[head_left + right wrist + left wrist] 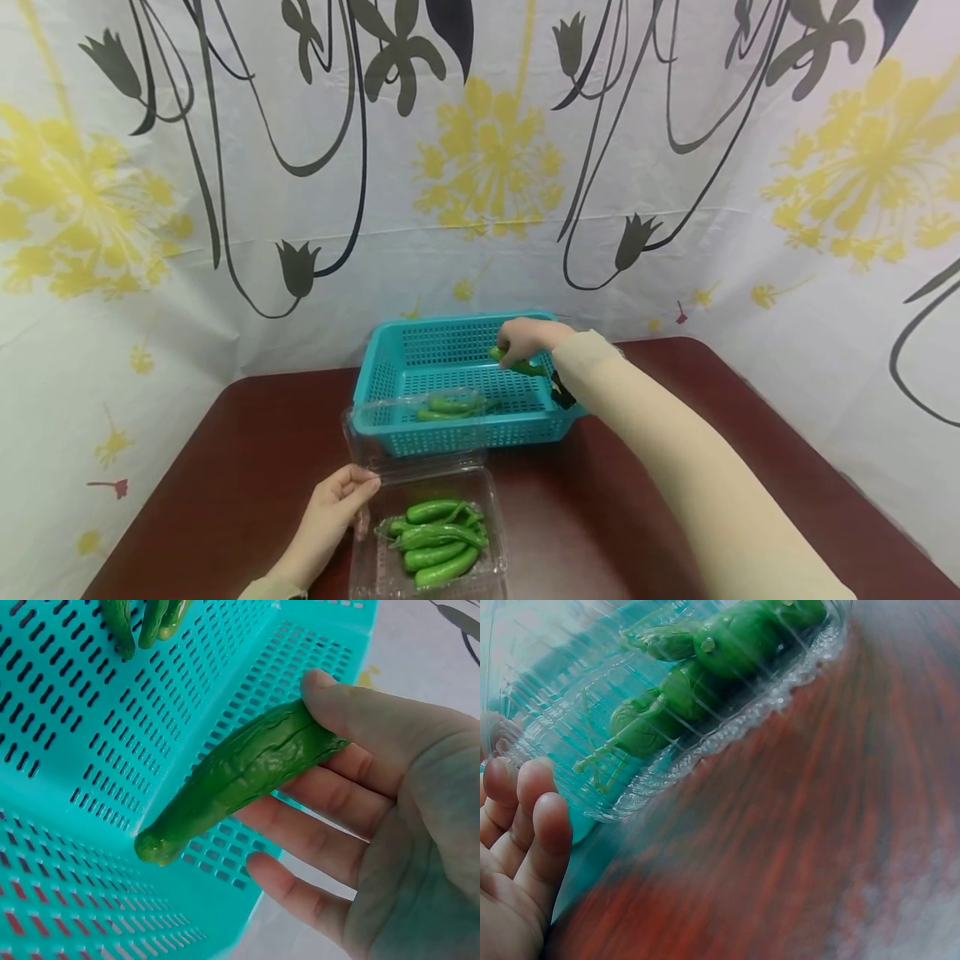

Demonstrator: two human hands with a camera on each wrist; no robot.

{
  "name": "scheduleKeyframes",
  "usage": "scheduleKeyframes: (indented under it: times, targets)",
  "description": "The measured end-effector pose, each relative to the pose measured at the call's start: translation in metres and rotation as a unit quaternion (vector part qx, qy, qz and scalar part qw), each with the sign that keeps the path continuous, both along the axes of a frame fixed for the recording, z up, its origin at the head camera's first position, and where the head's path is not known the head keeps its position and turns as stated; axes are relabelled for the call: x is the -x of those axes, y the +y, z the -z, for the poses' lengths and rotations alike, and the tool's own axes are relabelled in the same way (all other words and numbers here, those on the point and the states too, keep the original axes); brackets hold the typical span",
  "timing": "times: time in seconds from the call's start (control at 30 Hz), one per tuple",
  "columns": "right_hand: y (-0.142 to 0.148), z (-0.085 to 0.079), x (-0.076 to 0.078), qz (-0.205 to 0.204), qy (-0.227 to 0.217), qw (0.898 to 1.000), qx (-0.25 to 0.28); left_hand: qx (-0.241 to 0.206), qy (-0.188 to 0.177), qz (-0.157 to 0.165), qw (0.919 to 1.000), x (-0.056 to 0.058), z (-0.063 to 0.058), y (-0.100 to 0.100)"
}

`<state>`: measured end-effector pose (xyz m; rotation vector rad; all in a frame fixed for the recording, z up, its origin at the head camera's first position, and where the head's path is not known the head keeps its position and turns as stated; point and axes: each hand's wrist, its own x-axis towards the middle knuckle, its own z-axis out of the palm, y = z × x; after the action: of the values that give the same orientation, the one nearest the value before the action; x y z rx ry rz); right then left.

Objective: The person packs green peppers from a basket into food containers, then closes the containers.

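Note:
My right hand (pixel 525 336) is over the turquoise plastic basket (pixel 367 367), toward its right side. It pinches one green pepper (pixel 240 772) by an end between thumb and fingers; the pepper's other end points down into the basket. Below and to the left, my left hand (pixel 333 510) grips the left edge of a clear plastic clamshell box (pixel 491 493), near its hinge. Several glossy green peppers (pixel 442 537) lie heaped inside that box. Its raised lid (pixel 362 437) leans against the basket's front. A few more peppers (pixel 154 619) lie on the basket floor.
Both containers stand on a dark red-brown table (pixel 262 442) with rounded far corners. Behind it hangs a white cloth (pixel 465 275) printed with yellow and grey flowers. The clear lid overlaps the basket's front left part in the head view.

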<state>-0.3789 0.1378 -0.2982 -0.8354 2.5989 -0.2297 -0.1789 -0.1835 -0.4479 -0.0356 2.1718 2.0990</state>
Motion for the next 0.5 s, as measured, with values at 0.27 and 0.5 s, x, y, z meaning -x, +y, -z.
scheduleKeyframes:
  times: [0.27,0.5]
  targets:
    - [0.015,-0.010,-0.013,-0.030,0.031,0.999,0.016,0.002,0.004,-0.001,1.0000,0.000,0.000,0.001]
    - [0.023,-0.021,-0.031,-0.047,0.044,0.998,0.017,0.004,0.001,-0.011,0.9999,0.000,0.001,0.002]
